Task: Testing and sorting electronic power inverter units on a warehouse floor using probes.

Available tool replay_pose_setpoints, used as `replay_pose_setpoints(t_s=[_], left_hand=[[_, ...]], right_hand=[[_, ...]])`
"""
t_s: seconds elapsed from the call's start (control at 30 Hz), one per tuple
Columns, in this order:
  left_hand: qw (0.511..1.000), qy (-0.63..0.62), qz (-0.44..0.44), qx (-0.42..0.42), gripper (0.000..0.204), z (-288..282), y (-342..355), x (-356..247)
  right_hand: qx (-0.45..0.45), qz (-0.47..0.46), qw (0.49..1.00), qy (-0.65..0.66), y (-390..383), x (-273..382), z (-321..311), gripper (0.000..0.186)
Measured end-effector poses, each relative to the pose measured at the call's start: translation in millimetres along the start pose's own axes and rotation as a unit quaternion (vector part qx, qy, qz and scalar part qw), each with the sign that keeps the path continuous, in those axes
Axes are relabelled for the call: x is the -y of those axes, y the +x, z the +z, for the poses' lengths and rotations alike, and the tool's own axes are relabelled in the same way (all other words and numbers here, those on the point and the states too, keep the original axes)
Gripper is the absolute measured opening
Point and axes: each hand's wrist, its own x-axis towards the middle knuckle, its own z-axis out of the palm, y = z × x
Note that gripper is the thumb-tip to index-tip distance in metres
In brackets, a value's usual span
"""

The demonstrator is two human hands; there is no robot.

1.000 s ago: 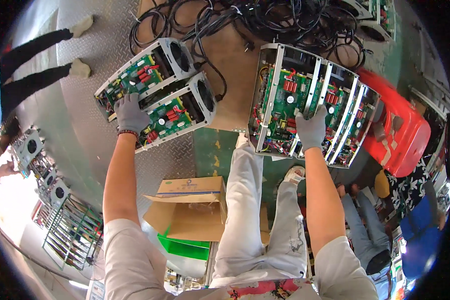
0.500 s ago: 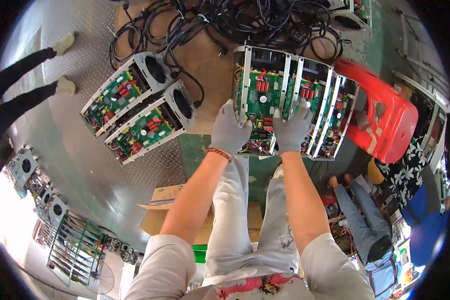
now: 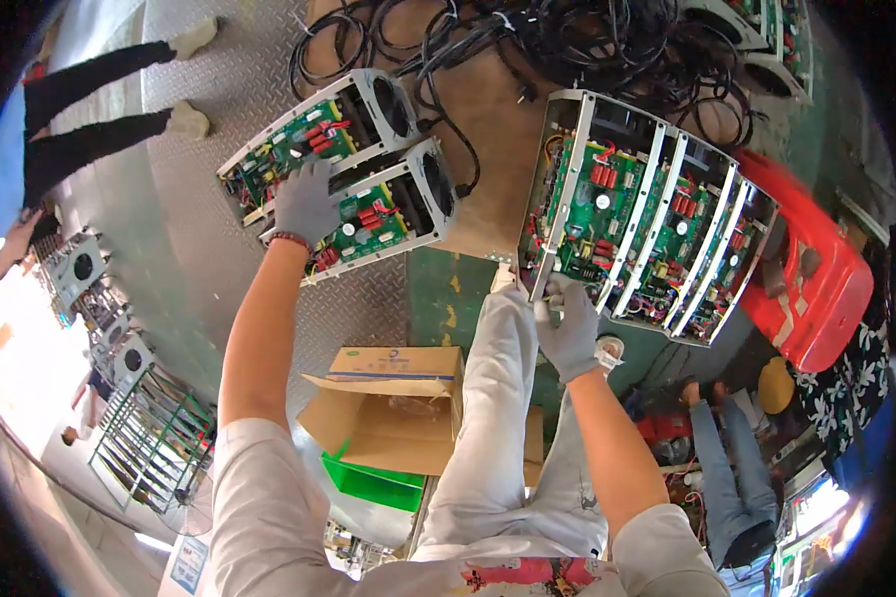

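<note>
My left hand (image 3: 307, 204), in a grey glove, has its fingers bent on the rail between two open-sided metal units (image 3: 373, 219) at the left, which show green boards and fans. My right hand (image 3: 567, 328), also gloved, is curled at the lower front edge of the right-hand group of several similar units (image 3: 647, 219), packed side by side. What its fingers hold there is hard to make out. Both groups lie on a brown board (image 3: 484, 179).
Coiled black cables (image 3: 597, 50) lie behind. A red plastic stool (image 3: 826, 298) stands at the right. Cardboard boxes (image 3: 388, 428) and a green bin (image 3: 368, 483) are below. Other people's legs (image 3: 100, 139) show at left and lower right (image 3: 727, 478). More units (image 3: 82, 267) stand at far left.
Half a second ago both hands were on the right group. My left hand has moved back to the left units; my right hand has moved down to the right group's front edge.
</note>
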Motion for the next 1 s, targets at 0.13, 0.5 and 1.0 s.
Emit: replay_pose_setpoints(t_s=[0.13,0.5,1.0], left_hand=[[0.998,-0.061,0.001,-0.009,0.041,6,-3,0],[0.978,-0.193,-0.038,-0.061,0.033,32,-90,17],[0.889,-0.258,-0.377,-0.023,0.027,131,-239,139]], right_hand=[[0.039,-0.006,0.999,-0.013,-15,2,1,0.034],[0.105,-0.030,0.994,-0.015,-45,-6,-17,0.034],[0.280,0.007,0.960,-0.026,-68,7,-28,0.036]])
